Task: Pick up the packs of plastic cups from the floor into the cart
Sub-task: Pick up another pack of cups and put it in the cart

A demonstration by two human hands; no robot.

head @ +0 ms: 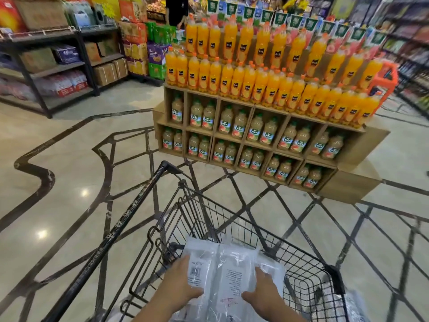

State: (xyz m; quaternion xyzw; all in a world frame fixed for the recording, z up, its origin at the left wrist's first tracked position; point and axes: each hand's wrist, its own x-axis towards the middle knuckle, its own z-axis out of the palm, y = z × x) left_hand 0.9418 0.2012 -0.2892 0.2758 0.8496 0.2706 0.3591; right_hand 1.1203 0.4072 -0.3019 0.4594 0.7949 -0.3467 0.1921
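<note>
- Where the black wire cart [232, 217] stood on the patterned marble floor [69, 159], its basket held clear packs of plastic cups [234, 268] lying side by side, white labels up.
- The left hand [180, 283] gripped the leftmost pack, fingers wrapped round its outer edge and thumb pressed on top.
- The right hand [263, 291] held the packs on the right, fingers curled over the plastic and thumb on the middle pack's label.
- More clear wrapping [355, 303] lay outside the cart's right side, too blurred to identify.
- Beyond the cart, a cardboard display stand [362, 145] had open compartments, most holding two upright pale juice bottles [232, 123].
- Orange juice bottles [248, 82] stood in tiers on top of the stand.
- Dark metal shelving [86, 63] at far left held cardboard boxes [106, 73] and shrink-wrapped bottle packs [65, 84].
</note>
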